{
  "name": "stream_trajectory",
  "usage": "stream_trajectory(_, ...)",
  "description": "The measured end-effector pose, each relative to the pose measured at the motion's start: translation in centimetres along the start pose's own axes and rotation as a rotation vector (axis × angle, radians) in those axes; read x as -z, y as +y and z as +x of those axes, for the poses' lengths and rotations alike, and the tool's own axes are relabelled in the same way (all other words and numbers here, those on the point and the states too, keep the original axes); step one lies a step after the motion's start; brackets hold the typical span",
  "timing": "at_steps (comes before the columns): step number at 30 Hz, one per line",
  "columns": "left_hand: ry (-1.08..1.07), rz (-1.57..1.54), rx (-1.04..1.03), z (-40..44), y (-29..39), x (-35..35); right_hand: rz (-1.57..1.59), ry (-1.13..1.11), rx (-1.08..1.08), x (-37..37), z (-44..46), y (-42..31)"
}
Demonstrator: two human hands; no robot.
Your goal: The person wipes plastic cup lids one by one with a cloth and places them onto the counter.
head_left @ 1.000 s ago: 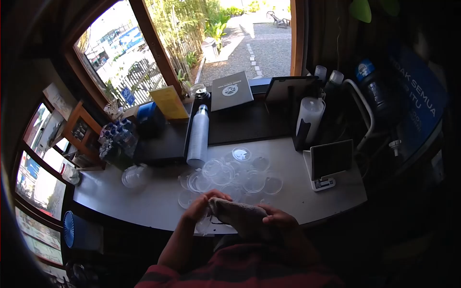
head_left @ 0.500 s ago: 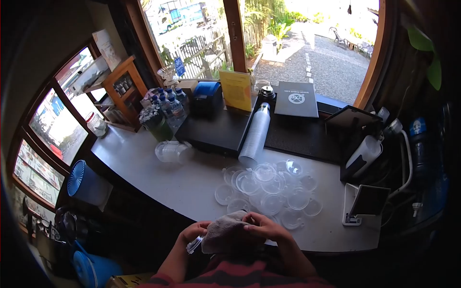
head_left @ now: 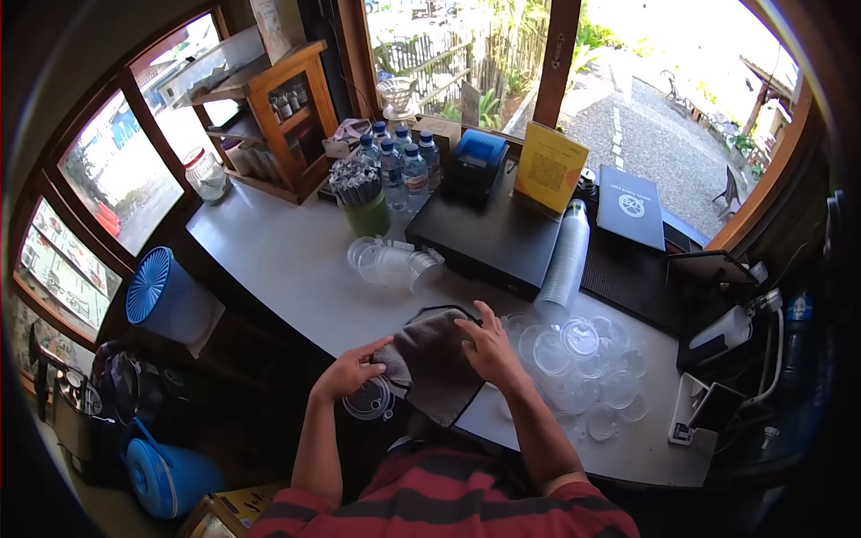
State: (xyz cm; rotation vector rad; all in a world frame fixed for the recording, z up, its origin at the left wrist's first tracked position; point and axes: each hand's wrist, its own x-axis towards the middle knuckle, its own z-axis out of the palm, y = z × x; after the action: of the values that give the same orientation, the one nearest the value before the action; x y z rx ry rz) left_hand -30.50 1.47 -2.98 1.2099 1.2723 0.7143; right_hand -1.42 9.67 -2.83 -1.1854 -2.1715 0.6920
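A grey cloth hangs spread between my two hands in front of the counter edge. My left hand pinches its left side with thumb and fingers. Just under that hand is a clear plastic lid; whether the fingers also grip it is hidden. My right hand holds the upper right part of the cloth, with one finger raised. To the right of my right hand, many clear plastic lids lie in a loose pile on the counter.
A long stack of clear cups lies behind the lids. Another clear stack rests left of the black cash drawer. Water bottles, a straw holder and a card reader stand around. A blue-lidded bin is at left.
The view has swung left. The cloth, bunched up earlier, is now opened out and held further forward over the counter edge. The lid by my left hand shows more fully.
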Motion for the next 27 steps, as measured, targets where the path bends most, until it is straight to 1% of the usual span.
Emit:
stream_trajectory(1, 0.029, 0.03, 0.011, 0.1, -0.7, 0.5, -0.232, 0.088, 0.006, -0.9, 0.4, -0.2)
stream_trajectory(2, 0.057, 0.062, 0.022, 0.0, -1.3, 0.6, -0.231, 0.105, 0.024, -1.5, 0.3, -0.5)
stream_trajectory(3, 0.082, 0.091, 0.036, -0.1, -1.6, 0.7, -0.134, -0.049, -0.029, -2.1, -0.1, -0.9)
stream_trajectory(4, 0.054, 0.187, 0.177, -0.5, -0.6, 1.0, -0.034, -0.203, -0.087, -2.8, -1.0, -1.4)
stream_trajectory(5, 0.027, 0.162, 0.154, -0.2, -2.3, 1.5, 0.068, -0.35, -0.149, -3.5, -2.1, -1.9)
stream_trajectory(7, -0.036, 0.116, 0.102, 0.7, -6.7, 2.1, -0.001, -0.345, -0.099, -5.4, -5.8, -3.8)
stream_trajectory(8, -0.068, 0.093, 0.096, 0.5, -5.1, 2.0, -0.084, -0.283, -0.058, -6.2, -7.1, -4.0)
stream_trajectory(10, -0.067, 0.04, 0.081, 1.5, -5.8, 2.1, -0.242, -0.163, 0.02, -7.6, -8.9, -4.6)
stream_trajectory(11, -0.067, 0.017, 0.075, 1.9, -6.1, 2.3, -0.226, -0.17, 0.024, -8.1, -9.0, -4.1)
stream_trajectory(13, -0.14, 0.057, 0.142, 1.9, -4.0, 3.8, -0.191, -0.178, 0.032, -8.7, -9.7, -2.3)
stream_trajectory(16, -0.27, 0.097, 0.204, 1.1, -1.3, 6.9, 0.043, -0.26, -0.07, -6.6, -9.1, -3.4)
stream_trajectory(17, -0.309, 0.102, 0.214, 0.8, -0.6, 8.1, 0.123, -0.26, -0.169, -5.9, -8.8, -3.9)
stream_trajectory(18, -0.358, 0.161, 0.276, 0.5, 0.0, 9.3, 0.206, -0.261, -0.267, -5.2, -8.6, -4.5)
stream_trajectory(19, -0.403, 0.101, 0.248, 0.7, -0.9, 10.2, 0.289, -0.263, -0.364, -4.7, -8.4, -4.9)
stream_trajectory(20, -0.443, 0.039, 0.221, 1.0, -2.4, 11.1, 0.317, -0.157, -0.292, -4.5, -8.1, -5.0)
stream_trajectory(21, -0.479, -0.026, 0.195, 1.1, -3.4, 11.6, 0.311, -0.122, -0.34, -4.1, -7.6, -5.4)
stream_trajectory(22, -0.461, 0.049, 0.127, 1.4, -3.4, 11.9, 0.305, -0.087, -0.386, -3.6, -6.8, -5.9)
stream_trajectory(23, -0.433, -0.03, 0.169, 1.8, -3.2, 11.9, 0.299, -0.05, -0.43, -3.3, -6.0, -6.1)
stream_trajectory(24, -0.406, -0.108, 0.206, 2.4, -2.9, 11.8, 0.291, 0.035, -0.446, -3.5, -5.3, -5.5)
stream_trajectory(25, -0.379, -0.187, 0.241, 3.0, -2.9, 11.7, 0.207, 0.063, -0.439, -3.5, -4.5, -4.5)
stream_trajectory(26, -0.355, -0.133, 0.057, 4.7, -5.0, 11.6, 0.124, 0.088, -0.434, -3.5, -3.8, -3.4)
stream_trajectory(27, -0.285, -0.241, 0.078, 5.2, -3.4, 10.7, 0.042, 0.111, -0.426, -3.5, -3.2, -2.8)
